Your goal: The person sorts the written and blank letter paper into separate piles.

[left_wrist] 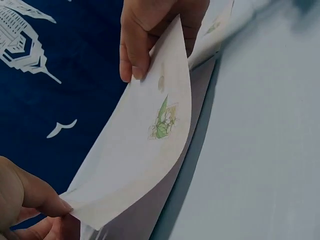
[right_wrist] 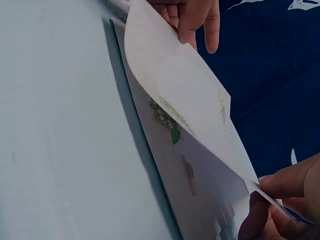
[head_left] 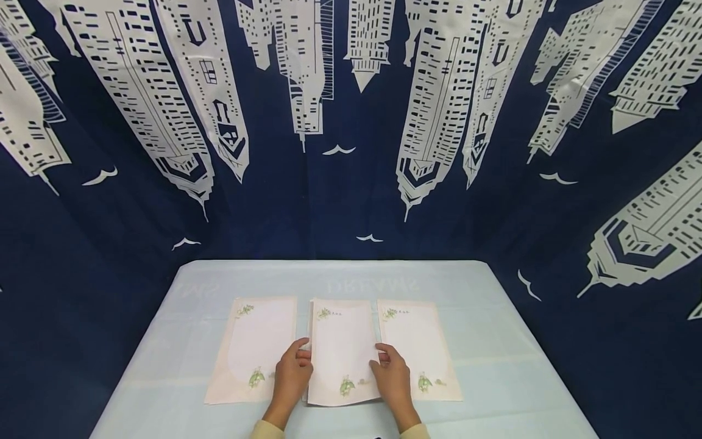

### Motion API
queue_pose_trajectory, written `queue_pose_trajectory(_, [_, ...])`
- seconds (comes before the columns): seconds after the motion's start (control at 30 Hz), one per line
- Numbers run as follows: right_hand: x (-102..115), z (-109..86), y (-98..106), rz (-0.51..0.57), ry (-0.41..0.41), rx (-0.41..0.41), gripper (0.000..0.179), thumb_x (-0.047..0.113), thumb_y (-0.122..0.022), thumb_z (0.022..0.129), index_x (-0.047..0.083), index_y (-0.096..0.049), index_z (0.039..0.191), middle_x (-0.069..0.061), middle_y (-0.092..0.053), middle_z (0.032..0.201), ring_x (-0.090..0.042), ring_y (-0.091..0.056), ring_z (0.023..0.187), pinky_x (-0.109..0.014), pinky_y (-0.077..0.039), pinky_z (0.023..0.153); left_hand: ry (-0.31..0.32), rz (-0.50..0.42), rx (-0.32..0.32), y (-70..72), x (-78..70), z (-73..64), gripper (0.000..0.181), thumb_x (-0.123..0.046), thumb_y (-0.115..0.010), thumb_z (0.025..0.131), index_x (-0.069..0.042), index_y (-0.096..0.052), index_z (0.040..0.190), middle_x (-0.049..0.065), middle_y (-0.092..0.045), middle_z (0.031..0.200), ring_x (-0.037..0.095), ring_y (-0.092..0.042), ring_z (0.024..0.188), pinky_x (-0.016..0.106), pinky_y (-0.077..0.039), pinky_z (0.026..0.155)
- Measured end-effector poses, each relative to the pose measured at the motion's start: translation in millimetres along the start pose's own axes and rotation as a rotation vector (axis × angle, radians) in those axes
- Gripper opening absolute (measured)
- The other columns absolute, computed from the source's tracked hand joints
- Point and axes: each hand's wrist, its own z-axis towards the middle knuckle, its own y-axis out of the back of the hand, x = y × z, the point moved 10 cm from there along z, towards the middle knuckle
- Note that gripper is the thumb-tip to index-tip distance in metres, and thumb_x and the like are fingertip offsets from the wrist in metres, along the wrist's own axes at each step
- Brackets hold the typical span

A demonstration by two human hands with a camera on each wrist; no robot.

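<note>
In the head view, my left hand (head_left: 290, 375) and right hand (head_left: 393, 379) hold a sheet of decorated writing paper (head_left: 342, 344) by its two long sides. It is pale pink, with a green plant print near the bottom. The left wrist view shows my left hand (left_wrist: 32, 200) pinching one edge of the sheet, which bows upward. My right hand (right_wrist: 285, 200) pinches the opposite edge in the right wrist view. Underneath lies more paper of the same kind (right_wrist: 200, 172), partly hidden by the raised sheet.
A similar sheet (head_left: 258, 347) lies to the left, partly behind my left hand, and another (head_left: 419, 347) to the right. Everything rests on a table with a pale cloth (head_left: 504, 366). Behind hangs a dark blue curtain (head_left: 307, 207) printed with white buildings and birds.
</note>
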Motion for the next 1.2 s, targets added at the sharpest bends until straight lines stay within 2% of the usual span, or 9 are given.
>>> queue_pose_trajectory(0.17, [-2.4, 1.0, 10.9, 0.036, -0.033, -0.019, 0.036, -0.001, -0.072, 0.083, 0.0, -0.068, 0.119, -0.009, -0.069, 0.093, -0.024, -0.069, 0.08, -0.037, -0.056, 0.066, 0.03, -0.022, 0.026, -12.1, 0.4, 0.8, 0.046, 0.009, -0.063, 0.075, 0.005, -0.067, 0.12, 0.006, -0.066, 0.082, 0.015, -0.063, 0.072, 0.032, -0.051, 0.064])
queue_pose_trajectory(0.37, [-11.7, 4.2, 36.6, 0.034, -0.063, -0.085, 0.036, -0.001, -0.073, 0.084, -0.002, -0.068, 0.12, -0.013, -0.07, 0.095, -0.028, -0.07, 0.082, -0.039, -0.057, 0.067, 0.009, 0.009, 0.041, -35.0, -11.5, 8.1, 0.025, 0.004, -0.063, 0.08, 0.004, -0.075, 0.102, 0.001, -0.069, 0.079, 0.014, -0.061, 0.072, 0.032, -0.051, 0.064])
queue_pose_trajectory(0.57, [-30.5, 9.4, 69.3, -0.01, -0.114, -0.144, 0.033, 0.0, -0.071, 0.086, -0.005, -0.067, 0.119, -0.021, -0.072, 0.098, -0.035, -0.071, 0.085, -0.042, -0.057, 0.068, -0.028, 0.003, 0.091, -63.1, -25.3, 16.1, 0.015, 0.004, -0.069, 0.081, 0.002, -0.077, 0.094, 0.001, -0.069, 0.077, 0.013, -0.062, 0.071, 0.032, -0.053, 0.064])
queue_pose_trajectory(0.8, [-51.7, 16.3, 103.5, -0.068, -0.136, -0.2, 0.031, 0.002, -0.067, 0.089, -0.007, -0.067, 0.118, -0.025, -0.071, 0.101, -0.039, -0.07, 0.087, -0.041, -0.055, 0.066, -0.06, -0.017, 0.139, -100.7, -43.7, 19.3, 0.013, 0.005, -0.072, 0.08, 0.002, -0.077, 0.092, 0.0, -0.069, 0.076, 0.013, -0.063, 0.072, 0.03, -0.054, 0.065])
queue_pose_trajectory(1.0, [-66.2, 20.5, 121.7, -0.088, -0.166, -0.212, 0.029, 0.003, -0.064, 0.092, -0.007, -0.066, 0.12, -0.026, -0.07, 0.103, -0.041, -0.069, 0.09, -0.043, -0.055, 0.067, -0.072, -0.017, 0.168, -129.5, -53.8, 21.5, 0.013, 0.005, -0.072, 0.08, 0.001, -0.076, 0.092, -0.002, -0.067, 0.074, 0.01, -0.061, 0.069, 0.028, -0.052, 0.063])
queue_pose_trajectory(1.1, [-72.9, 22.0, 129.8, -0.101, -0.172, -0.225, 0.029, 0.003, -0.063, 0.092, -0.007, -0.067, 0.119, -0.026, -0.07, 0.103, -0.042, -0.069, 0.092, -0.046, -0.054, 0.071, -0.084, -0.031, 0.182, -141.1, -57.3, 21.5, 0.017, 0.007, -0.07, 0.079, 0.001, -0.076, 0.094, -0.004, -0.064, 0.07, 0.007, -0.057, 0.063, 0.026, -0.05, 0.058])
queue_pose_trajectory(1.2, [-79.5, 23.9, 136.1, -0.124, -0.177, -0.239, 0.028, 0.002, -0.062, 0.091, -0.008, -0.068, 0.116, -0.026, -0.071, 0.101, -0.041, -0.069, 0.089, -0.043, -0.053, 0.068, -0.109, -0.037, 0.192, -150.0, -61.5, 20.0, 0.022, 0.009, -0.069, 0.076, 0.003, -0.076, 0.096, -0.004, -0.062, 0.067, 0.007, -0.054, 0.059, 0.025, -0.048, 0.057])
